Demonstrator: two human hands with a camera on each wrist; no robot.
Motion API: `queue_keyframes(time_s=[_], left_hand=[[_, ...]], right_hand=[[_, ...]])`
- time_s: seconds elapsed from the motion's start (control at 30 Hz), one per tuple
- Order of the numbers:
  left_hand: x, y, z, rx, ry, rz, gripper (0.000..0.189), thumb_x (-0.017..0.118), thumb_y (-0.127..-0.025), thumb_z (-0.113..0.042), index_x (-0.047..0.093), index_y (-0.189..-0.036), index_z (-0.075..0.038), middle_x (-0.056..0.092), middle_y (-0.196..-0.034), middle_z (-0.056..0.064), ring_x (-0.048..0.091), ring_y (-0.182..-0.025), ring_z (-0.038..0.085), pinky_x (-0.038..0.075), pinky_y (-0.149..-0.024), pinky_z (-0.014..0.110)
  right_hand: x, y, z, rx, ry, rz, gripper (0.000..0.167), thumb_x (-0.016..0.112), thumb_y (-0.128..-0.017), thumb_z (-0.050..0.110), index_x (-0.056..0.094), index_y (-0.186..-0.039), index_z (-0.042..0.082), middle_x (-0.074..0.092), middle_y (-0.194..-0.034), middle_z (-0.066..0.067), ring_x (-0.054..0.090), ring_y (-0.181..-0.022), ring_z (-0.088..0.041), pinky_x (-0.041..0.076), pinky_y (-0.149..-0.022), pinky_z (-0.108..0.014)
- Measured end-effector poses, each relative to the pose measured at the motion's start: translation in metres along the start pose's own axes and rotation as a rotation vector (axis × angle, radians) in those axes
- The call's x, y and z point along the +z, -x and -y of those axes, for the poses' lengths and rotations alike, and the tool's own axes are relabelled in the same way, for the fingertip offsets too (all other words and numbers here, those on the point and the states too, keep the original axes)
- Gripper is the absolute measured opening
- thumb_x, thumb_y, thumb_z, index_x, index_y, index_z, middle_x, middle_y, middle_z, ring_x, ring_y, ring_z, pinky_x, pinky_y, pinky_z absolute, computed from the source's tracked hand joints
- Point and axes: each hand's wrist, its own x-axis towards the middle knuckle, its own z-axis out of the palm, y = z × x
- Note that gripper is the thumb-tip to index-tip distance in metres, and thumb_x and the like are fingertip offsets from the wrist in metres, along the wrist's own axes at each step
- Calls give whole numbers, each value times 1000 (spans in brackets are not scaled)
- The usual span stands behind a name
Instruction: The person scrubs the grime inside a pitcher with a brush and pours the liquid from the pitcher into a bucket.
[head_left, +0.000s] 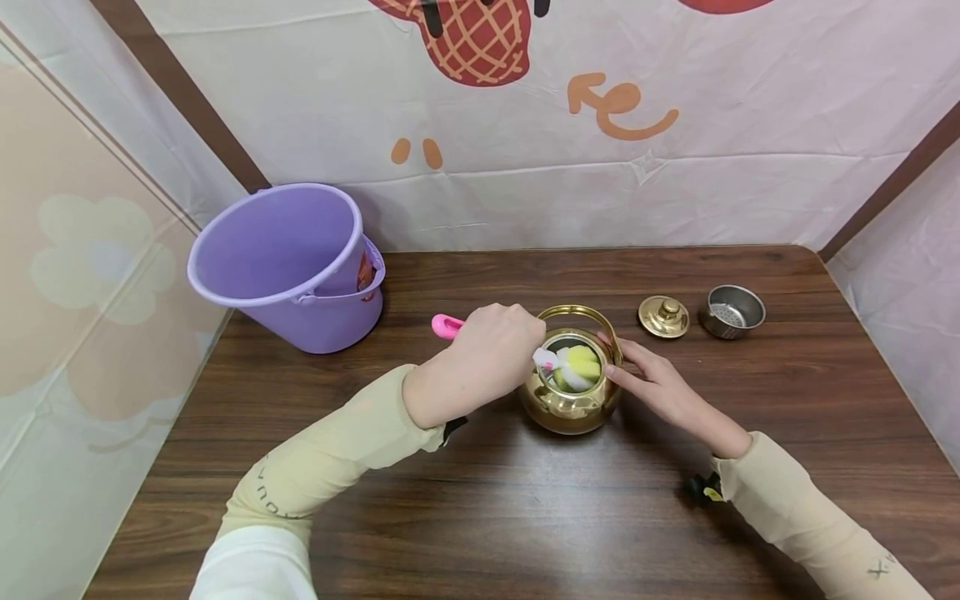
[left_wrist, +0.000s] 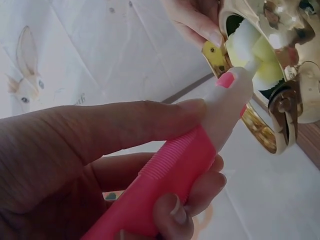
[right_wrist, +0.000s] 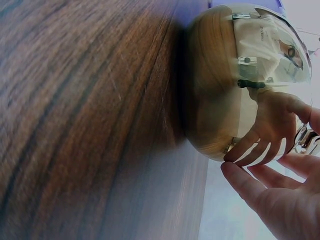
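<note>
A brass-coloured kettle (head_left: pixel 572 410) with a raised hoop handle (head_left: pixel 577 310) stands upright on the table, its lid off. My left hand (head_left: pixel 487 358) grips the pink handle (left_wrist: pixel 165 175) of a sponge brush, thumb on top and fingers curled beneath. The brush's white and yellow sponge head (head_left: pixel 577 367) sits inside the kettle's round opening, so its lower part is hidden. From the right side, my right hand (head_left: pixel 663 390) holds the kettle, thumb at the rim and fingertips (right_wrist: pixel 240 175) against the shiny curved body.
Behind and to the right lie the kettle's brass lid (head_left: pixel 663 317) and a perforated metal strainer cup (head_left: pixel 735 312). A purple bucket (head_left: pixel 322 321) stands at the back left. Printed cloth (head_left: pixel 525 200) hangs along the back edge of the wooden table (head_left: pixel 540 533).
</note>
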Motion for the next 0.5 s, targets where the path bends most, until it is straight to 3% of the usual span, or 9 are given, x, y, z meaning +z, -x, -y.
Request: queue_keyframes(time_s=[0.5], left_hand=[[3, 1, 5, -56, -6, -28, 24, 60, -70, -2, 48, -54, -14, 55, -57, 1, 52, -51, 19, 47, -44, 36]], right_hand=[[0, 0, 0, 1, -2, 3, 45, 52, -92, 13, 42, -135, 6, 45, -135, -11, 41, -122, -24, 40, -95, -44]])
